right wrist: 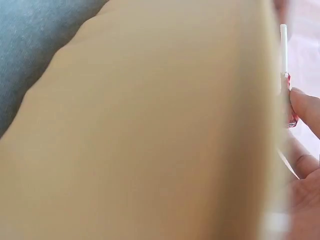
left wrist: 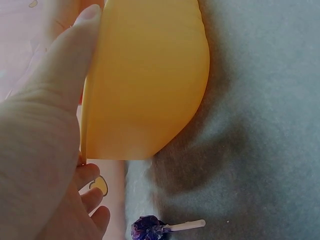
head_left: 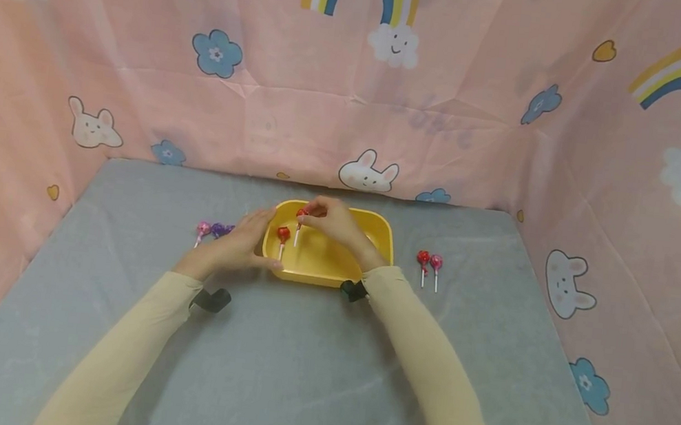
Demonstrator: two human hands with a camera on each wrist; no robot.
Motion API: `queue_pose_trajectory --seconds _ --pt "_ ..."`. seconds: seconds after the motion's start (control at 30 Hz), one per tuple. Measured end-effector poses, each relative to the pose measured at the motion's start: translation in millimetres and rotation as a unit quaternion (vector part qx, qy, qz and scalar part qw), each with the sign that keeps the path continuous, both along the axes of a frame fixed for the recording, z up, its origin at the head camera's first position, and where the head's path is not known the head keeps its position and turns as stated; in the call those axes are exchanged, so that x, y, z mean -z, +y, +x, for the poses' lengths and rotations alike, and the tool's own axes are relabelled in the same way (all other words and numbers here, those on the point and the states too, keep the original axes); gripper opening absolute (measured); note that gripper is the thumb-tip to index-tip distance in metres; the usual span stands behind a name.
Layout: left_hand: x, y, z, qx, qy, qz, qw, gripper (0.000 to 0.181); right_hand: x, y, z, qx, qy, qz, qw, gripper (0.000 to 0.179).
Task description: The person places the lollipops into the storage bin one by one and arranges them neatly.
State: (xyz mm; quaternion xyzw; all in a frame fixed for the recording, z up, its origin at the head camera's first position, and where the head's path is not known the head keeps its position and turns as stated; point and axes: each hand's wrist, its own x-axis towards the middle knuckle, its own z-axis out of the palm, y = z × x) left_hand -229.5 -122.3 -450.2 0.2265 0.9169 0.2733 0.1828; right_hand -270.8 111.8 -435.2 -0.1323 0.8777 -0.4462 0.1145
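My right hand (head_left: 333, 220) pinches a red-wrapped lollipop (head_left: 297, 234) by its head, over the left part of a yellow plastic box (head_left: 339, 283). The white stick points down in the head view. In the right wrist view that lollipop (right wrist: 284, 50) shows past the blurred box wall, with the thumb against its wrapper. A second red lollipop (head_left: 283, 233) is inside the box at the left. My left hand (head_left: 242, 240) rests against the box's left end, thumb along the front rim and fingers spread at the side; in the left wrist view the fingers look relaxed.
Left of the box lie a pink lollipop (head_left: 204, 228) and a purple lollipop (left wrist: 147, 228), partly hidden by the left hand in the head view. A red lollipop (head_left: 424, 257) and a pink lollipop (head_left: 436, 261) lie to its right. A pink patterned curtain (head_left: 300, 125) hangs behind the grey table (head_left: 300, 360).
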Motion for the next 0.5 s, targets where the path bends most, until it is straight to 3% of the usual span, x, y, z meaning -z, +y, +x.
queue_pose_trajectory --seconds 0.5 --pt "-0.5 0.5 1.3 0.001 0.006 0.006 1.0000 0.118 30.3 -6 -4.8 0.015 -0.027 -0.008 0.9995 0.025"
